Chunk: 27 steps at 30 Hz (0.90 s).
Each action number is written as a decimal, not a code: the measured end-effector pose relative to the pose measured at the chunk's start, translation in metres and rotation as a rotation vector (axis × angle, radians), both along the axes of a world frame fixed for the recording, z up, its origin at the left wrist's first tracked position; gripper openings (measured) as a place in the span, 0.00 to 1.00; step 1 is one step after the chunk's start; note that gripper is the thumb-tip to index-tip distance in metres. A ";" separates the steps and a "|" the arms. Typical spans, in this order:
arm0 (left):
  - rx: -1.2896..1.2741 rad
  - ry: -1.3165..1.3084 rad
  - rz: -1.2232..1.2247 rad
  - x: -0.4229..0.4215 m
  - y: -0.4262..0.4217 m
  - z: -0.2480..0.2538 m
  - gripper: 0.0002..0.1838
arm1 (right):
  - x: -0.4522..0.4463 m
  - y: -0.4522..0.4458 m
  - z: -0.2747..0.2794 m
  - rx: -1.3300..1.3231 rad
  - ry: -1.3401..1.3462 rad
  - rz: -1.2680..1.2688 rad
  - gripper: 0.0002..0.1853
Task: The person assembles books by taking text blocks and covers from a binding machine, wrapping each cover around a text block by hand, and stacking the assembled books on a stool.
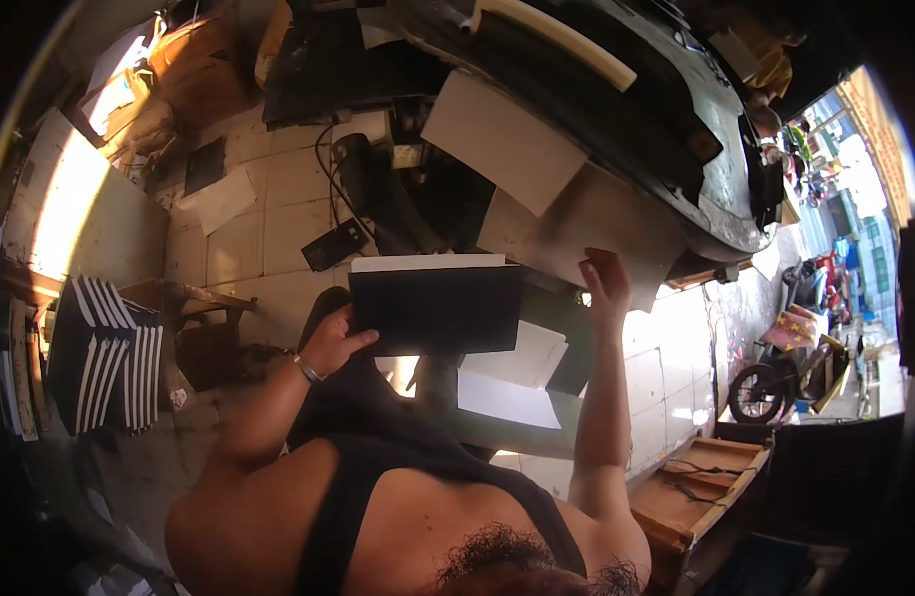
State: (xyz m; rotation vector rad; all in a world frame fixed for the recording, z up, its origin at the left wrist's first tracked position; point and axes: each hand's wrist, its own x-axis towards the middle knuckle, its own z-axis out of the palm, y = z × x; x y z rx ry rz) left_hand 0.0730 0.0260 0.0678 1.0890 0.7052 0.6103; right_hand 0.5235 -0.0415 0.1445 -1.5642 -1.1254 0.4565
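Note:
My left hand (336, 343) is closed on the left edge of a dark-covered book (437, 310), thumb across its front. A strip of white pages shows along the book's top edge. Nothing shows in my right hand (608, 283), raised to the right of the book with its fingers loosely bent and apart. Behind that hand lies a large grey-brown sheet (566, 233), with a paler sheet (507, 139) overlapping it. Below the book, white folded papers (512, 382) rest on a green surface (437, 397).
Dark books with white page edges (105, 358) are stacked at the left. A large dark curved object (616, 109) takes up the upper right. A wooden frame (701, 487) stands at the lower right. Outside are a wheeled bike (760, 392) and, at the top right, another person (770, 70).

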 end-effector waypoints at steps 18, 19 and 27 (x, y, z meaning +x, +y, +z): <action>-0.244 -0.036 0.364 -0.085 -0.008 -0.079 0.19 | -0.257 0.582 0.059 -0.458 -0.885 0.101 0.51; -0.280 -0.082 0.381 -0.088 -0.012 -0.086 0.20 | -0.257 0.595 0.061 -0.551 -0.881 0.107 0.51; -0.388 -0.036 0.375 -0.103 -0.007 -0.094 0.21 | -0.268 0.609 0.059 -0.486 -0.945 0.152 0.48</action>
